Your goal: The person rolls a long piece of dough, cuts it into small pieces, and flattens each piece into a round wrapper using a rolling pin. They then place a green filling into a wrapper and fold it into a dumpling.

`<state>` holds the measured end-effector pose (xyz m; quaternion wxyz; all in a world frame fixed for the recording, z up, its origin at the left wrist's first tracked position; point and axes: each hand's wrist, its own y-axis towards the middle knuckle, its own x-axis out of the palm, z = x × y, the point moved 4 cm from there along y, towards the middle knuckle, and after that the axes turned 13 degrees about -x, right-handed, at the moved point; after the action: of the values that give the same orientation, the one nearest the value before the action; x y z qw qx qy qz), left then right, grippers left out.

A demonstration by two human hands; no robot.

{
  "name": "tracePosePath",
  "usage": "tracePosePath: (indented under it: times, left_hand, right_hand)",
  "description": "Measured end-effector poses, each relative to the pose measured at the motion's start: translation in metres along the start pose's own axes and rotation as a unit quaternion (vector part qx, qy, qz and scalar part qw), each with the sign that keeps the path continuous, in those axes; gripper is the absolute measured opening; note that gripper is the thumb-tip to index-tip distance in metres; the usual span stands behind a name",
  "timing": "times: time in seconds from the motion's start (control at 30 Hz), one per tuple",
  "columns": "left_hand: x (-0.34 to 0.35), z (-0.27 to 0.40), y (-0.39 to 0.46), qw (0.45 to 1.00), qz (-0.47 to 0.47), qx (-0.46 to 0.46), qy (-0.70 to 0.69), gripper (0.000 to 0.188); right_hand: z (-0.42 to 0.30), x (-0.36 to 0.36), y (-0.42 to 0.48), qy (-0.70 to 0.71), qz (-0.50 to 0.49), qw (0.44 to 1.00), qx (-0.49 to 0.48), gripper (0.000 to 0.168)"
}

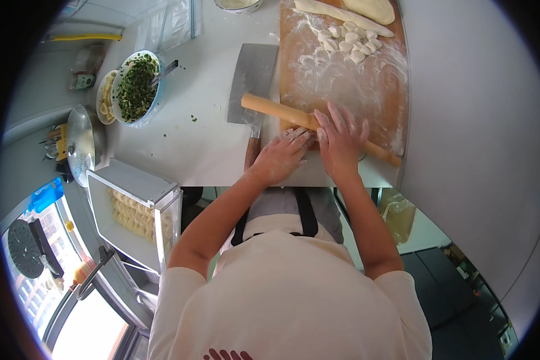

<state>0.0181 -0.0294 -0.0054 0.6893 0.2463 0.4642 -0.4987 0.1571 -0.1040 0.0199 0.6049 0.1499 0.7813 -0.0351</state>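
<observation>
A wooden rolling pin (pixel 279 110) lies at a slant over the near part of a floured wooden board (pixel 342 90), its left end above a cleaver's blade (pixel 254 72). My right hand (pixel 340 139) rests on the pin, fingers spread over it. Close by on the near side of the pin is my left hand (pixel 284 155), floury fingers pointing at the board's near left corner; what lies under its fingertips is hidden. Several small dough pieces (pixel 348 40) sit farther up the board, below a long dough roll (pixel 342 17) and a larger dough lump (pixel 373 9).
Left on the counter stand a bowl of chopped green filling (pixel 137 87) with a utensil, a dish of yellowish food (pixel 105 98) and a lidded pan (pixel 82 144). An open white drawer or container (pixel 103 211) holds rows of dumplings. A wall (pixel 468 99) borders the board's right side.
</observation>
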Motion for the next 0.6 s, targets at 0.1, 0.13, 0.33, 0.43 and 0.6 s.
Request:
tracePosePath:
  times: [0.1, 0.13, 0.33, 0.43, 0.6]
  left_hand:
    - [0.005, -0.004, -0.001, 1.000, 0.021, 0.010, -0.009, 0.054]
    - [0.004, -0.003, -0.002, 0.999, 0.031, 0.019, -0.012, 0.054]
    - [-0.001, -0.003, 0.002, 0.997, 0.040, 0.014, -0.060, 0.057]
    - [0.000, -0.003, -0.004, 0.997, 0.051, 0.009, -0.056, 0.058]
    - [-0.003, 0.000, -0.001, 0.996, 0.060, 0.001, -0.071, 0.058]
  right_hand:
    - [-0.006, 0.007, -0.009, -0.031, -0.037, 0.998, 0.026, 0.040]
    - [-0.003, 0.009, -0.002, -0.057, -0.030, 0.998, 0.017, 0.041]
    - [0.020, 0.005, 0.036, -0.137, -0.063, 0.988, -0.026, 0.044]
    - [0.007, 0.008, 0.016, -0.125, -0.088, 0.988, -0.018, 0.044]
    - [0.036, 0.004, 0.064, -0.174, -0.035, 0.984, -0.023, 0.047]
